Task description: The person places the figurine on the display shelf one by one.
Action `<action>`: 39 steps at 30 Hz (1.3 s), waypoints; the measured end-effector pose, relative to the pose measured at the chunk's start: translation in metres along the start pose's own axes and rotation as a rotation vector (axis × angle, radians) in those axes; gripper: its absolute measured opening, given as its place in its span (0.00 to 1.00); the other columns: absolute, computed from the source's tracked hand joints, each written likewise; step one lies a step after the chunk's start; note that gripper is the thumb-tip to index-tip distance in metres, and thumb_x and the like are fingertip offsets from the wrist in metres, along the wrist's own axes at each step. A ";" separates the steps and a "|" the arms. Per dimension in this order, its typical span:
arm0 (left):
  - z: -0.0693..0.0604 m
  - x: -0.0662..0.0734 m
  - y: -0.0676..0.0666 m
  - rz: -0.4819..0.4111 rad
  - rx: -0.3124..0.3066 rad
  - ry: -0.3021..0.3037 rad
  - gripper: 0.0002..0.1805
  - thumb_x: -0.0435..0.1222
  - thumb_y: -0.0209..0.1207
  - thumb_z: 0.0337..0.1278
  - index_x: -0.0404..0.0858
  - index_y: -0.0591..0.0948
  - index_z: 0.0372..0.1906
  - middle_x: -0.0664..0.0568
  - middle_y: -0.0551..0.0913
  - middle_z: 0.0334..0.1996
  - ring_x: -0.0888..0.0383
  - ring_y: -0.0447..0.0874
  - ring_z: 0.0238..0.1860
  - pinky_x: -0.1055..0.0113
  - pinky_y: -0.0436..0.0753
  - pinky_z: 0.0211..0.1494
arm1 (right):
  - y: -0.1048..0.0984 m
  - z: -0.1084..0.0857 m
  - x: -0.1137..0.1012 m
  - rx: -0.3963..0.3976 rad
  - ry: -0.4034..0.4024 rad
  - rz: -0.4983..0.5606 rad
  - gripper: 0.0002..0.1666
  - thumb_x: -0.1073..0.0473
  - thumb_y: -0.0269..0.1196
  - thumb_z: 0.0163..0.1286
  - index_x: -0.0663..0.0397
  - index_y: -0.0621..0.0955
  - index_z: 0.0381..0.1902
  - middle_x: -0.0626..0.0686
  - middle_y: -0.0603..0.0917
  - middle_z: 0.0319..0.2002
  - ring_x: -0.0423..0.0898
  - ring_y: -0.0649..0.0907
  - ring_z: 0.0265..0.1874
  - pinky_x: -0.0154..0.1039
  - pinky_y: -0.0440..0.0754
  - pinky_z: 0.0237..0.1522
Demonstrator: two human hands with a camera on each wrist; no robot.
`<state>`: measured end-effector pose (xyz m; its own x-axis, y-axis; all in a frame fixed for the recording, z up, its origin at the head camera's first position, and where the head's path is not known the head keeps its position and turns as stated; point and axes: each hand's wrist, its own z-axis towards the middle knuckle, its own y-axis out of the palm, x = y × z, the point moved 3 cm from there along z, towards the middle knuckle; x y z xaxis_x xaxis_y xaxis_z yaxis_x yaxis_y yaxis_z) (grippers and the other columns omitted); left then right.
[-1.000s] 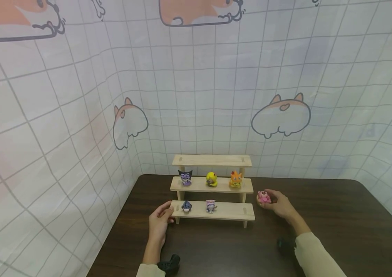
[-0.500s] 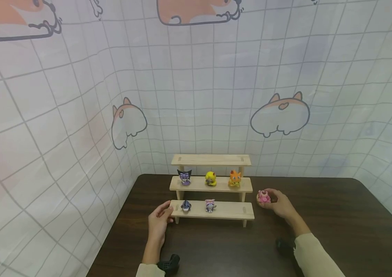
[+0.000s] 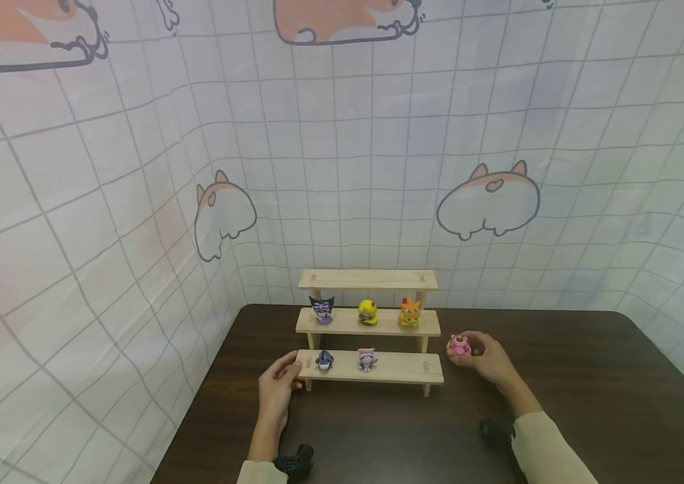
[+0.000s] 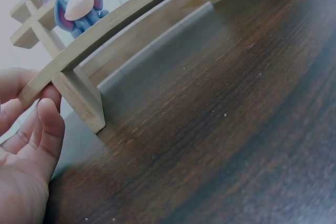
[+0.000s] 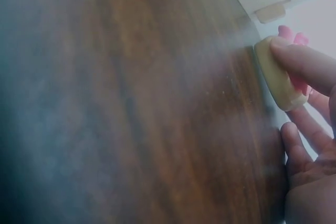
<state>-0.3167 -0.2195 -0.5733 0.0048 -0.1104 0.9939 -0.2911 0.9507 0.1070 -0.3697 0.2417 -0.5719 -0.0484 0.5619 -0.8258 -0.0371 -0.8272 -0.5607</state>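
Observation:
A pink bear-like figurine [image 3: 459, 345] on a pale tan rounded base [image 5: 275, 74] is held in my right hand [image 3: 490, 359], just right of the stepped wooden shelf [image 3: 402, 366]. Thumb and fingers pinch that base at its sides in the right wrist view. At the lowest step's left end, my left hand [image 3: 275, 390] grips the board between thumb and fingers. On this step stand a blue donkey figurine [image 4: 79, 11] and a pink-and-grey figurine [image 3: 367, 360]. The middle step bears a black-and-purple figurine [image 3: 322, 310], a yellow figurine [image 3: 368, 313] and an orange figurine [image 3: 409, 312].
The shelf's top board [image 3: 368, 279] stands at the back, near a grid-patterned cloth wall [image 3: 366, 188]. Beneath everything is a dark brown wooden table [image 3: 390, 430] with rounded back corners. Black straps [image 3: 295, 462] sit at both wrists.
The right hand, with the pink figurine, has shifted very slightly left and down over the last half second. The left hand stays on the shelf's end.

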 end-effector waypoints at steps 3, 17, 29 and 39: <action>-0.001 0.000 0.000 -0.001 -0.002 -0.003 0.21 0.37 0.66 0.68 0.34 0.82 0.62 0.51 0.88 0.42 0.63 0.83 0.30 0.72 0.83 0.33 | 0.000 0.000 0.000 -0.001 0.010 0.002 0.42 0.48 0.79 0.58 0.59 0.76 0.65 0.65 0.79 0.61 0.57 0.80 0.50 0.38 0.76 0.43; -0.001 0.000 0.001 -0.001 -0.003 -0.013 0.21 0.37 0.66 0.67 0.34 0.82 0.62 0.52 0.88 0.42 0.63 0.83 0.30 0.72 0.83 0.33 | -0.005 -0.012 -0.006 0.015 -0.005 0.015 0.40 0.51 0.79 0.58 0.60 0.77 0.64 0.66 0.79 0.61 0.53 0.82 0.46 0.38 0.78 0.40; -0.002 0.002 0.000 0.001 0.009 -0.021 0.21 0.36 0.65 0.68 0.34 0.82 0.62 0.52 0.88 0.39 0.63 0.82 0.30 0.72 0.83 0.32 | -0.012 -0.025 -0.011 0.017 0.022 -0.003 0.43 0.49 0.79 0.57 0.62 0.76 0.66 0.67 0.78 0.63 0.50 0.81 0.45 0.38 0.78 0.39; -0.002 0.002 0.000 -0.001 0.008 -0.020 0.21 0.37 0.66 0.67 0.35 0.82 0.62 0.52 0.88 0.41 0.63 0.82 0.30 0.71 0.83 0.33 | -0.017 -0.033 -0.020 0.029 0.012 0.001 0.44 0.49 0.80 0.56 0.60 0.77 0.66 0.65 0.78 0.61 0.50 0.81 0.44 0.39 0.77 0.39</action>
<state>-0.3153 -0.2189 -0.5712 -0.0143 -0.1170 0.9930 -0.2985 0.9483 0.1075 -0.3348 0.2441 -0.5478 -0.0362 0.5604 -0.8274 -0.0656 -0.8275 -0.5576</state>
